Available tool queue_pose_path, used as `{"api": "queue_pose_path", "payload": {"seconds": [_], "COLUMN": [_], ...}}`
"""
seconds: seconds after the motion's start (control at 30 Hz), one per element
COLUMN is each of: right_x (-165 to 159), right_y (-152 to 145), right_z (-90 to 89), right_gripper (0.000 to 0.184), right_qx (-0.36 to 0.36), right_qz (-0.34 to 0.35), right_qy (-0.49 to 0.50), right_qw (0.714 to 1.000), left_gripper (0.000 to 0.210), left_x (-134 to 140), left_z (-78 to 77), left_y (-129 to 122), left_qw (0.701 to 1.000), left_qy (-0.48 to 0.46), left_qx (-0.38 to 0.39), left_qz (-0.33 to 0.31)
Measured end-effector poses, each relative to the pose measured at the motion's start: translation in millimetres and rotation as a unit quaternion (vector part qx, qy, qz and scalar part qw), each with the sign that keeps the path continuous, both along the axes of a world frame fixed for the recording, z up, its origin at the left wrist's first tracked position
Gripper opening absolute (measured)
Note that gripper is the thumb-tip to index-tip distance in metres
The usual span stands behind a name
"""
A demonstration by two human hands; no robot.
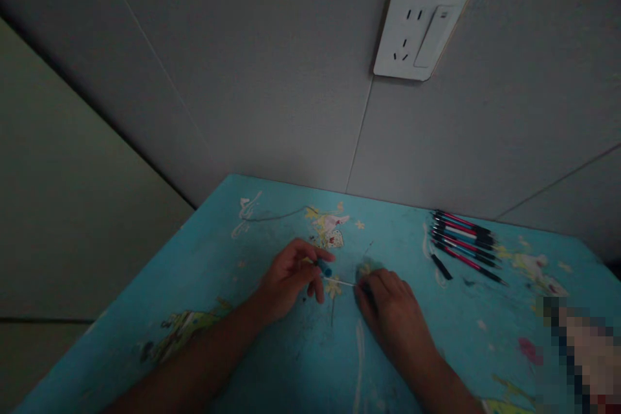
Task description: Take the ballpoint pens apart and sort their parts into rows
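Observation:
Over the middle of the table, my left hand (295, 272) pinches a short blue pen barrel (324, 267) between thumb and fingers. The other fingers are loosely curled. To its right, my right hand (388, 301) is closed, resting low at the tabletop. A thin white pen refill (342, 283) sticks out from its fingertips toward the left hand. Part of a dark piece shows in the same grip, mostly hidden by the fingers. The refill's left end lies just below the blue barrel; I cannot tell whether they touch.
Several pens (463, 239), red, blue, white and black, lie in a row at the back right. A small black grip piece (441, 266) lies beside them. The blue patterned table (272, 207) meets a grey wall with a white socket (422, 31). A pixelated patch covers the lower right.

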State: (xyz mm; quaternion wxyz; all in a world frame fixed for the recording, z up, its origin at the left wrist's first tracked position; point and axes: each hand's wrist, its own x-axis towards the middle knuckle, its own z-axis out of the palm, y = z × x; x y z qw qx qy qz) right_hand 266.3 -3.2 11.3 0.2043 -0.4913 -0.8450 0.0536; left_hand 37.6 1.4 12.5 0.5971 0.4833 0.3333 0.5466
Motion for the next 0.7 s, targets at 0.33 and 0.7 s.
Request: {"api": "queue_pose_path", "payload": {"seconds": [0.33, 0.7], "right_x": [-1, 10], "right_y": [3, 7], "right_z": [-5.7, 8.0], "right_gripper": [0.023, 0.030], "right_qx": [-0.008, -0.135], "right_qz": [-0.003, -0.138], "right_qy": [0.020, 0.385], "right_qw": [1.000, 0.902], "left_gripper": [0.022, 0.021], "left_x": [-3, 2], "left_z": [-1.8, -0.2], "left_y": [4, 5], "left_qw": [1.000, 0.980], "left_qy": [-0.027, 0.193], "left_qx": [0.000, -0.040], "left_qz": [0.015, 0.010]}}
